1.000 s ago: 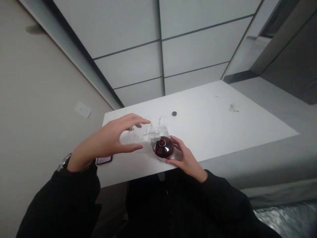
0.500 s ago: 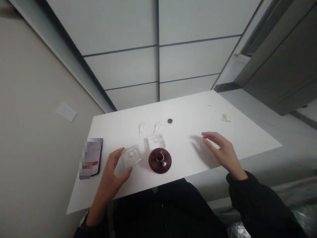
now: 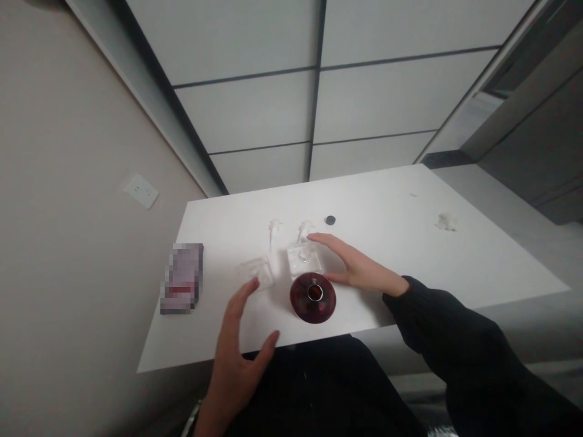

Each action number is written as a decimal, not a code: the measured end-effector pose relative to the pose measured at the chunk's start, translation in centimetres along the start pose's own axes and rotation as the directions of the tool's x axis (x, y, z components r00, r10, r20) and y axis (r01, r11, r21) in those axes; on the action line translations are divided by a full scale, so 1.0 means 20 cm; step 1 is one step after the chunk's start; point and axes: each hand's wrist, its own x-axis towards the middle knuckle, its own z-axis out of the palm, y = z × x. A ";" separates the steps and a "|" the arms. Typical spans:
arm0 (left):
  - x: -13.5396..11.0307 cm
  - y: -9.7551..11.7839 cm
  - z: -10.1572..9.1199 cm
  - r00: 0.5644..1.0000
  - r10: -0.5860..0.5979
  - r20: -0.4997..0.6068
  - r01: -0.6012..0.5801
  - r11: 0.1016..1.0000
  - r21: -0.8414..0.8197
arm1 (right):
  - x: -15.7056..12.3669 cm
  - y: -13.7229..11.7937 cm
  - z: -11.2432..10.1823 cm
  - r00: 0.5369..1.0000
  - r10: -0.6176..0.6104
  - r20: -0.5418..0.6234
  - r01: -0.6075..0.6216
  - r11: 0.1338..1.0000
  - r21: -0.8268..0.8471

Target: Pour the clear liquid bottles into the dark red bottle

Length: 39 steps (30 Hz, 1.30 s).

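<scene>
Hands were open and gripping nothing, your right hand [image 3: 359,267] just beside the clear square glass base [image 3: 304,260] at frame centre, your left hand [image 3: 241,364] near a second glass base [image 3: 255,273], dark red glass vase [image 3: 313,297] standing untouched between them on the white table [image 3: 410,255].

Beige wall [image 3: 91,243] with white socket plate [image 3: 141,191], and pale seamed panels [image 3: 246,109], perhaps floor tiles.

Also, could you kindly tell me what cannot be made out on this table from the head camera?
Head view, each item:
Phone: pixelated, so its face is unreadable.
Clear glass pieces: too faint against the white table to tell their shape.
Dark red glass bottle: the dark glass hides whether anything is inside.
Left hand: wrist cut off by the bottom edge.
</scene>
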 end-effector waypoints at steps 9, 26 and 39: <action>0.07 0.03 0.33 0.991 -0.044 0.126 0.071 0.974 -0.215 | 0.07 0.02 0.10 0.996 0.071 -0.055 -0.067 0.995 0.071; 0.13 0.01 0.31 0.982 0.016 0.189 0.040 0.956 -0.292 | -0.30 -0.24 -0.16 0.948 0.181 -0.262 -0.144 0.978 0.154; 0.12 -0.01 0.33 0.983 0.101 0.151 -0.046 0.944 -0.327 | -0.27 -0.44 -0.25 0.954 -0.013 -0.298 0.011 1.000 -0.008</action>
